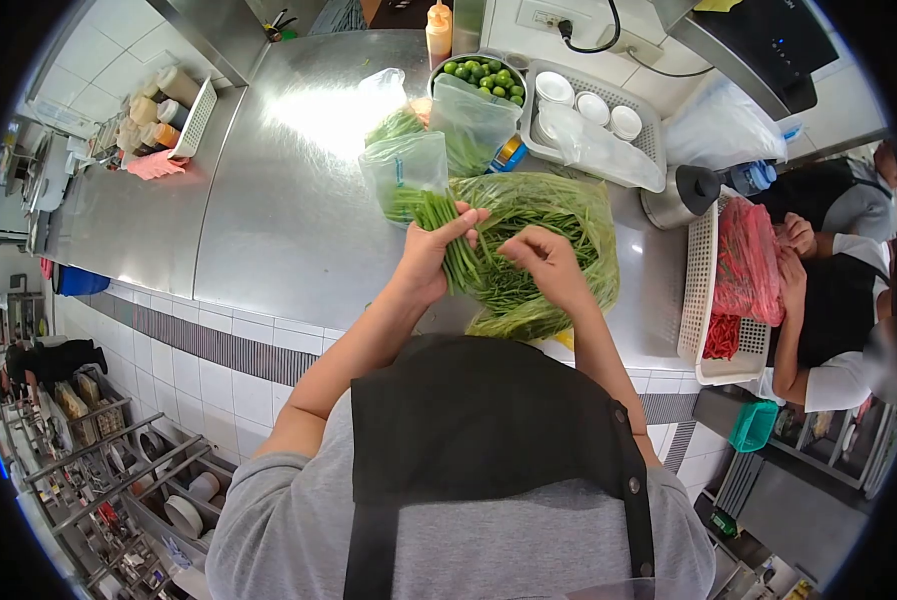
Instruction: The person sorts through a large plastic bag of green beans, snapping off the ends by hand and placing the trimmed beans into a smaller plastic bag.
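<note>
My left hand (431, 254) is wrapped round a bunch of green beans (459, 266), whose upper ends reach into a clear plastic bag (419, 160). My right hand (549, 268) is above a large open plastic bag (599, 215) full of green beans (509, 288). Its fingers are curled in, and what they hold, if anything, is too small to make out. Two more clear bags of greens, a left one (397, 122) and a right one (469, 125), stand just behind the bunch.
Limes (484, 75) fill a bowl at the back, beside a sauce bottle (439, 35). A white tray (649, 150) holds lidded tubs. To the right are a steel jug (681, 195) and a co-worker's hands (794, 255) at a red bag (747, 270) in a basket (701, 285).
</note>
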`<state>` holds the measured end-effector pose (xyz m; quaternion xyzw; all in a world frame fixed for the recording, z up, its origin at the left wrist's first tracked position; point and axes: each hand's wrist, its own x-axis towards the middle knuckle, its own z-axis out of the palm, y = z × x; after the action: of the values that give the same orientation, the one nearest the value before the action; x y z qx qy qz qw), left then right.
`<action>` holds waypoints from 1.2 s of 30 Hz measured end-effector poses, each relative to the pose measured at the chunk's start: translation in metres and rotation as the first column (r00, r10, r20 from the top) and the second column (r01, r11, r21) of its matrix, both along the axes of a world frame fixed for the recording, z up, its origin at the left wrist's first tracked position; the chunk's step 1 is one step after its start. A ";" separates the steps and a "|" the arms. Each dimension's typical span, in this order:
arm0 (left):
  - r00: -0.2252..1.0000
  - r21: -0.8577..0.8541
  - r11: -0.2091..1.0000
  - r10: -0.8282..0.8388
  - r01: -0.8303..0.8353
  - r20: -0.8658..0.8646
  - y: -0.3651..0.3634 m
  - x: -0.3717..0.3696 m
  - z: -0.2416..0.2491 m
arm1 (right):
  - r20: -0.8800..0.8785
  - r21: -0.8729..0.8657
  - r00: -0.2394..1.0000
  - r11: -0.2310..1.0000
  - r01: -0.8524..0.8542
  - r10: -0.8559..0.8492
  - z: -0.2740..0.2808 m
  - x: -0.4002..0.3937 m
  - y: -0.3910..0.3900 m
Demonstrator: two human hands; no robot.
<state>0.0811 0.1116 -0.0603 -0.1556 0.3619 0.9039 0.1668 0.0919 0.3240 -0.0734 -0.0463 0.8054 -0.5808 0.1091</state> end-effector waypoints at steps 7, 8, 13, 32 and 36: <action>0.993 -0.035 0.993 0.116 -0.116 0.017 0.001 0.000 0.004 | -0.218 -0.070 0.976 0.997 -0.037 0.021 0.024 0.013 -0.031; 0.993 -0.035 0.992 0.119 -0.119 0.016 0.001 0.001 0.002 | -0.253 -0.105 0.967 0.993 -0.046 0.018 0.026 0.013 -0.032; 0.989 -0.020 0.996 0.093 -0.092 0.117 -0.001 0.007 -0.017 | -0.200 -0.214 0.962 0.950 -0.226 0.184 0.038 0.014 -0.022; 0.980 0.113 0.994 -0.022 -0.001 0.199 -0.005 0.011 -0.023 | -0.199 0.629 0.963 0.730 0.267 -0.181 -0.014 -0.017 0.041; 0.989 0.005 0.997 -0.071 0.071 0.130 -0.004 0.012 -0.007 | -0.258 0.410 0.943 0.860 0.304 -0.210 0.016 -0.009 0.033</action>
<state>0.0927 0.1075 -0.0677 -0.2013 0.3554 0.8854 0.2219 0.0833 0.3571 -0.0569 0.0287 0.9221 -0.3832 -0.0455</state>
